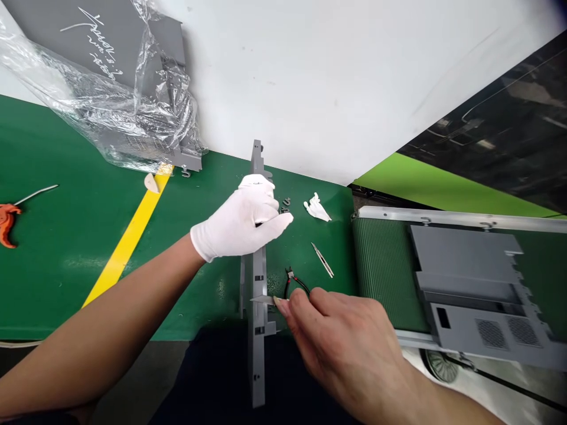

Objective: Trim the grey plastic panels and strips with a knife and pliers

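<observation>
A long grey plastic panel (258, 330) stands on edge over the green table (66, 248), running away from me. My left hand (241, 221), in a white glove, is closed around its upper part and holds it steady. My bare right hand (341, 342) pinches a small metal blade (262, 300) whose tip touches the panel's side near the lower end.
Small black-handled cutters (296, 282), tweezers (322, 260) and a crumpled white glove (316, 208) lie right of the panel. Another grey panel (469, 289) rests on a conveyor belt (381, 265) at right. A plastic-wrapped grey part (128, 112) sits far left, an orange tool (7, 223) at the left edge.
</observation>
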Demonstrator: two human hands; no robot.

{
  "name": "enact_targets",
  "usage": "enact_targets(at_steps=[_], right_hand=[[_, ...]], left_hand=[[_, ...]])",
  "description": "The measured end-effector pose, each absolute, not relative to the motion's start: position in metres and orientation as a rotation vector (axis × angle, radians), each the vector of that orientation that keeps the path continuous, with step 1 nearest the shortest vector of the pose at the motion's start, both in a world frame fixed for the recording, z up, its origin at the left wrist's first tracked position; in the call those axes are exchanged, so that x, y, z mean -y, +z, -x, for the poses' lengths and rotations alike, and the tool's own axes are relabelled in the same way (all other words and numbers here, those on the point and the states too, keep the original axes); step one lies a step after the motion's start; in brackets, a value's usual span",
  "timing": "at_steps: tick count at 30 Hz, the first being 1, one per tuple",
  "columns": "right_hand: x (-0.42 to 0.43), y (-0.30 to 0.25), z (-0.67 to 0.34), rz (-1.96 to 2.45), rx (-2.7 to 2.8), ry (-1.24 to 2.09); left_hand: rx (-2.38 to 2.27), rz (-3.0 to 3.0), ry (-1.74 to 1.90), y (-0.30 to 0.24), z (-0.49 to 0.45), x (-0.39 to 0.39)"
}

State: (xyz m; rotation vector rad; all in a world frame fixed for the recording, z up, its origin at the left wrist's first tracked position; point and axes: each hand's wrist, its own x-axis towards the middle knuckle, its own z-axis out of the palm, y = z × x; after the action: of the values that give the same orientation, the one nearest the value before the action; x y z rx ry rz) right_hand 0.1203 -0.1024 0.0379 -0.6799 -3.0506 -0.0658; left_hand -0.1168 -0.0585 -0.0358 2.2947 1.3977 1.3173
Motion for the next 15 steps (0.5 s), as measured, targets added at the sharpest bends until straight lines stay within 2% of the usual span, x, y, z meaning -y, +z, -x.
enact_targets(at_steps=[15], right_hand=[[0.1031,0.0384,-0.1229,0.63,3.051,-0.057]], left_hand=[[-1.376,-2.329,1.304,-0.0363,0.1162,0.0565]])
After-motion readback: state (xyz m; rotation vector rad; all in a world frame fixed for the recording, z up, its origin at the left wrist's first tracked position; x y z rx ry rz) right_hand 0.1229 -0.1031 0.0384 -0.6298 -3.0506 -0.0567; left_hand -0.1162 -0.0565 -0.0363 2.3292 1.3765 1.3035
